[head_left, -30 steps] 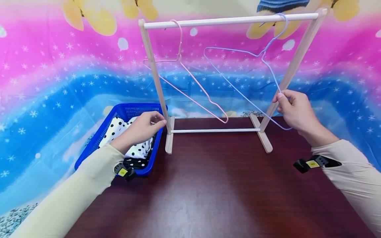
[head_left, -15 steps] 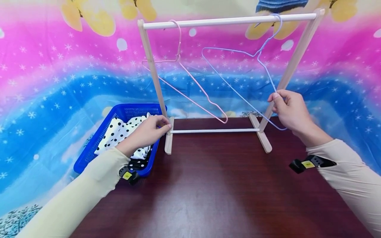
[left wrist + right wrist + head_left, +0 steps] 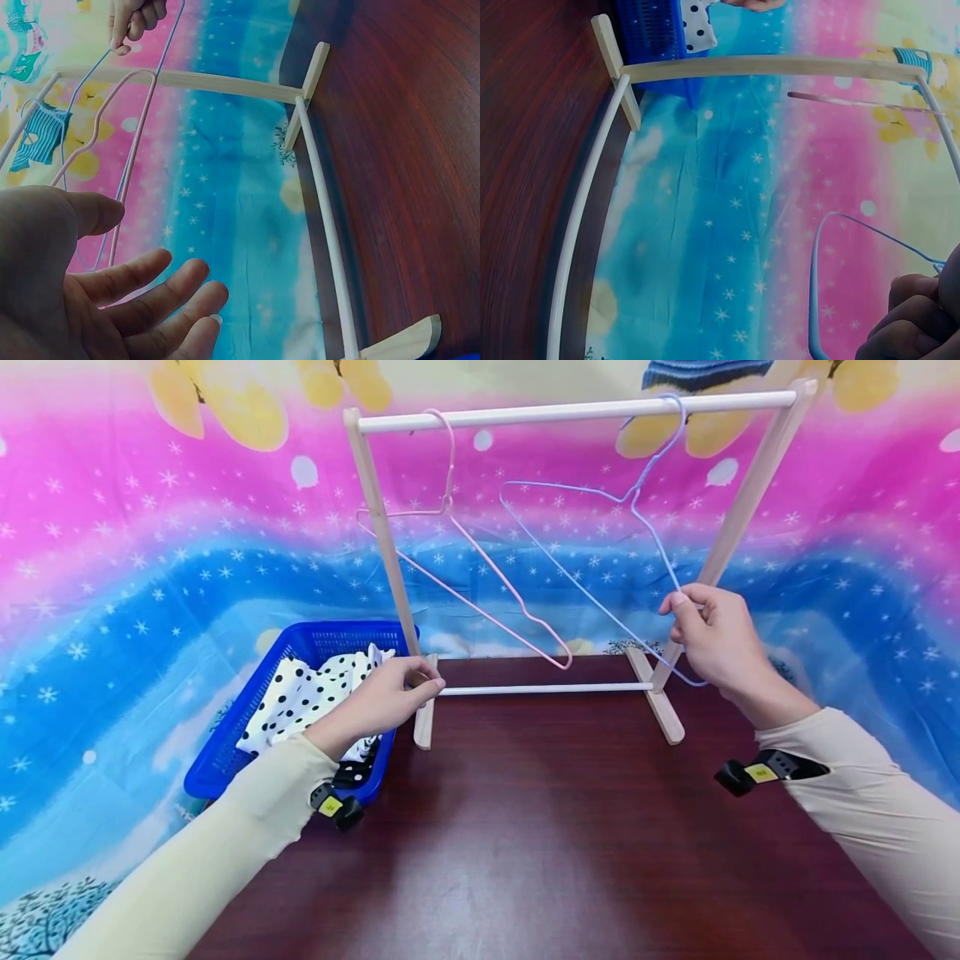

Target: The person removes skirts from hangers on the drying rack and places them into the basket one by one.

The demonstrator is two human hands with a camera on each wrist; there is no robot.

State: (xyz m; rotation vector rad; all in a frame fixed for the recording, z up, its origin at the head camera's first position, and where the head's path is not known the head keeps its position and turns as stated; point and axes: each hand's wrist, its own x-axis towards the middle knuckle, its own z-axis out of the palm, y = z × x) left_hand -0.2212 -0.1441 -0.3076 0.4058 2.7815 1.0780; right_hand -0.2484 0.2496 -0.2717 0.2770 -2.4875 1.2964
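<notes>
A blue wire hanger (image 3: 642,477) hangs by its hook from the white top bar (image 3: 540,415) of a small wooden rack. My right hand (image 3: 716,635) pinches the hanger's right arm between thumb and fingers, beside the right post. A pink wire hanger (image 3: 448,500) hangs on the bar's left part, turned at an angle. My left hand (image 3: 386,693) is by the foot of the left post, in front of it in the head view. In the left wrist view its fingers (image 3: 142,304) are spread and loosely bent, with nothing held.
A blue plastic basket (image 3: 197,775) stands left of the rack, holding white cloth with black dots (image 3: 288,697) and black cloth with white dots (image 3: 352,774). The rack's white lower rod (image 3: 547,689) runs low above the dark wooden table (image 3: 525,827). A patterned curtain (image 3: 187,585) hangs behind.
My right hand has moved left, and the blue hanger's hook has slid left along the bar. My left hand has shifted right from over the basket to the left post.
</notes>
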